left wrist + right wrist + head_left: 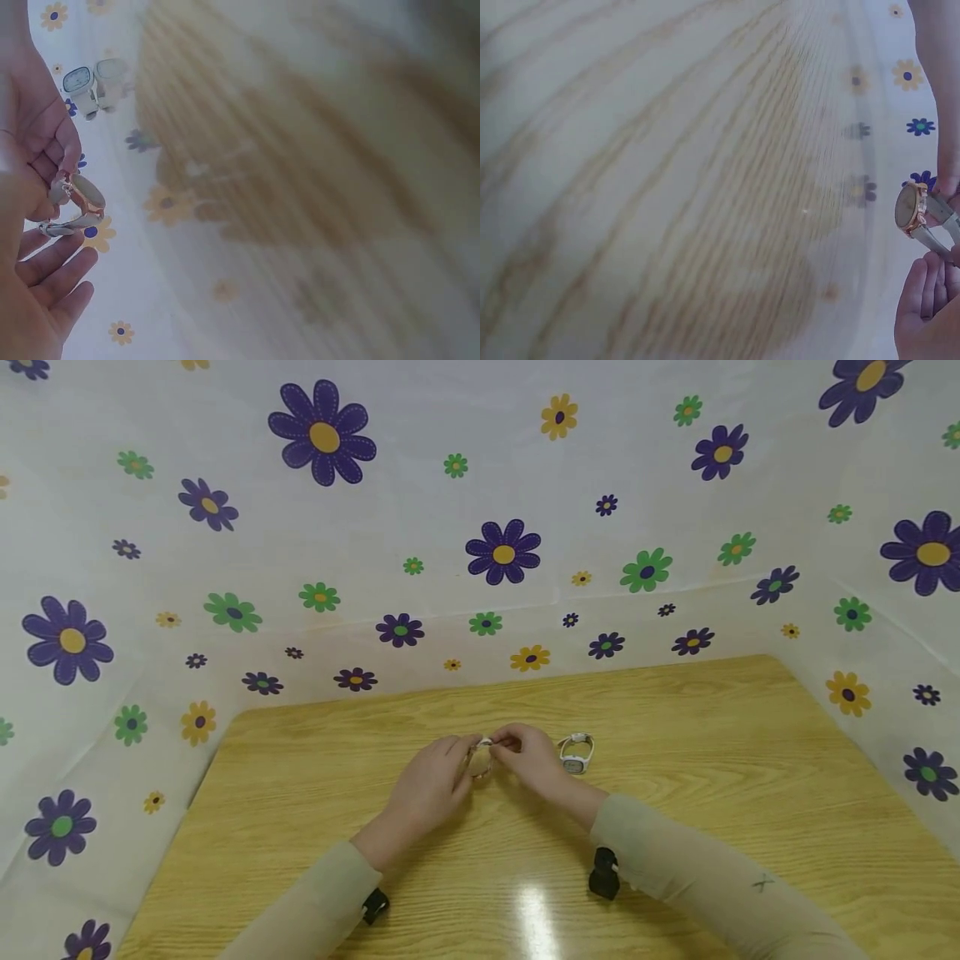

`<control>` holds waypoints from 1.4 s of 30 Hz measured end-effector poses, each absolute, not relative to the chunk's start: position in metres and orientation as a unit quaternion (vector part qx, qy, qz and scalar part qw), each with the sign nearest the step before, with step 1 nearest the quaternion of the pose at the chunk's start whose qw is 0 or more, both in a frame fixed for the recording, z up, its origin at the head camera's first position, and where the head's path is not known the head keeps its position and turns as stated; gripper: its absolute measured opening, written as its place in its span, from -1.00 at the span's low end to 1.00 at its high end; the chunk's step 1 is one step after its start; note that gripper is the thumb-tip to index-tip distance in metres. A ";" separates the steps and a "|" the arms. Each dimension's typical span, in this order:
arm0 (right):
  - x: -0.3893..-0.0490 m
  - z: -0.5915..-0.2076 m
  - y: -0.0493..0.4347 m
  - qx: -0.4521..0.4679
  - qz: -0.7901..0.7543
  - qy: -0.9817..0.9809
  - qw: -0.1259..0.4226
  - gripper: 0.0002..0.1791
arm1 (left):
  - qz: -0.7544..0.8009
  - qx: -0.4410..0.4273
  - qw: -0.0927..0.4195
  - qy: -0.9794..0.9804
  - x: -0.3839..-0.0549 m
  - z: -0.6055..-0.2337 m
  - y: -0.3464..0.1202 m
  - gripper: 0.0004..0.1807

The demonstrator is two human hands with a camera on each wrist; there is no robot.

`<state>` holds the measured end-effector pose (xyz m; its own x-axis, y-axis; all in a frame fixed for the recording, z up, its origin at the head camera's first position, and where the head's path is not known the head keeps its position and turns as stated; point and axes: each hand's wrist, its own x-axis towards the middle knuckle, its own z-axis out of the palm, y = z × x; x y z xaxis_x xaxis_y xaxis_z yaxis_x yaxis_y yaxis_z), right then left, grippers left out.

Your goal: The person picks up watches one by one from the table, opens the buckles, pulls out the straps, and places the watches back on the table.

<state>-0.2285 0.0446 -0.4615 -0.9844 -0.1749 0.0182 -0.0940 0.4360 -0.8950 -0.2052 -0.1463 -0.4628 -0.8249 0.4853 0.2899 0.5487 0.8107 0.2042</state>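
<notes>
A wristwatch with a pale strap and a rose-gold case is held between both hands, its strap bent into a loop. In the head view my left hand grips the watch from the left, fingers around its side. My right hand pinches the strap near its top with thumb and forefinger. The left wrist view shows the strap at the left fingers, the right fingertips touching the loop's other side. Just right of my right hand, a white watch with a squarish face stands on the table, its strap looped.
The wooden table runs under both hands. White cloth printed with flowers stands behind it and at both sides. Black wrist cameras sit at the sleeves. A bright reflection lies on the front of the tabletop.
</notes>
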 end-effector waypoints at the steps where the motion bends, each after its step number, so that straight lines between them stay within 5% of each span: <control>1: -0.228 -0.461 0.045 -0.078 -0.527 0.845 0.040 -0.85 | -0.150 -0.267 0.106 -0.946 -0.205 -0.462 -0.145 -0.55; 17: -0.223 -0.456 0.049 -0.096 -0.539 0.835 0.050 -0.89 | -0.270 -0.190 0.079 -0.941 -0.207 -0.460 -0.138 -0.89; 42: -0.224 -0.458 0.058 -0.153 -0.527 0.835 0.051 -0.84 | -0.260 -0.212 0.110 -0.935 -0.206 -0.457 -0.137 -0.91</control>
